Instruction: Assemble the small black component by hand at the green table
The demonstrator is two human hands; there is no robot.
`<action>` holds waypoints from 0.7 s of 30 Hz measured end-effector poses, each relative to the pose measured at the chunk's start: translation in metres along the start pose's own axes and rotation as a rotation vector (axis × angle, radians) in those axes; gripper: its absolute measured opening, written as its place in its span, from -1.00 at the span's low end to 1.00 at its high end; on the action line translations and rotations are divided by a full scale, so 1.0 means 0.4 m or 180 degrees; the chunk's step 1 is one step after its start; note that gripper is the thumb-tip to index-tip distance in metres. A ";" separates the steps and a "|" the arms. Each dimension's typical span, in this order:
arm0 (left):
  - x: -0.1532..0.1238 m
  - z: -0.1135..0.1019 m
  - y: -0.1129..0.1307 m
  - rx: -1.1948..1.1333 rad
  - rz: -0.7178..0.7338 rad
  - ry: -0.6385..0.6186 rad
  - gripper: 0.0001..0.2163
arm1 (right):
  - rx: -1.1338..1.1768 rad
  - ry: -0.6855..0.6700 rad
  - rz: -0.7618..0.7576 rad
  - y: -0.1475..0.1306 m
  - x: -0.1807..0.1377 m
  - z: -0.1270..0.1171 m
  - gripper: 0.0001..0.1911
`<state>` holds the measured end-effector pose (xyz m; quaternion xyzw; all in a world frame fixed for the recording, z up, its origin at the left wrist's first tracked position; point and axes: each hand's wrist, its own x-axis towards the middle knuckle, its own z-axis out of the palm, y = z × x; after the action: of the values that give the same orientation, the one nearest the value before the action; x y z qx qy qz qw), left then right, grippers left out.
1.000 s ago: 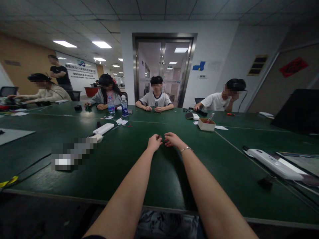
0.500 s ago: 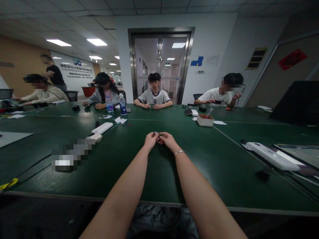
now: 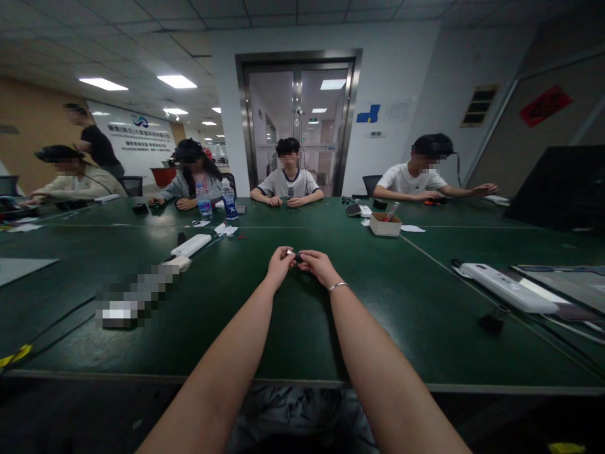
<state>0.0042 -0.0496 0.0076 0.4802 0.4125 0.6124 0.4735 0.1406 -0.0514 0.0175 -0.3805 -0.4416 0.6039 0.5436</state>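
Observation:
Both my arms stretch out over the green table (image 3: pixel 293 328). My left hand (image 3: pixel 278 263) and my right hand (image 3: pixel 317 265) meet fingertip to fingertip just above the tabletop. Between them they pinch a small dark object (image 3: pixel 297 256) with a pale metallic bit at its left end; it is too small to tell what it is. A thin bracelet (image 3: pixel 338 286) circles my right wrist.
A white power strip (image 3: pixel 191 244) lies to the left, another white strip (image 3: pixel 505 287) and a small black block (image 3: pixel 491 323) to the right. A cardboard box (image 3: pixel 384 224) and two bottles (image 3: pixel 229 200) stand farther back. Several people sit along the far edge; one stands at the left.
My hands have drawn slightly closer together and lifted a little, fingertips now joined on the small object. The person at the far right has stretched an arm out along the table.

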 end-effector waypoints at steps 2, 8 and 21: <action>-0.009 0.000 0.006 0.0158 0.0054 -0.0031 -0.81 | 0.0085 0.0015 0.0014 -0.002 -0.001 -0.002 -0.90; -0.021 -0.013 0.023 0.0694 0.0040 0.0078 -0.85 | 0.0071 -0.0122 0.0098 -0.008 -0.006 -0.004 -0.81; -0.018 -0.013 0.025 0.0522 -0.0219 0.0093 -0.87 | 0.0036 -0.0029 0.0124 -0.010 -0.008 0.000 -0.88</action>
<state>-0.0022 -0.0592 0.0146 0.4940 0.4843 0.5669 0.4473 0.1420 -0.0543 0.0211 -0.3832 -0.4332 0.6186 0.5319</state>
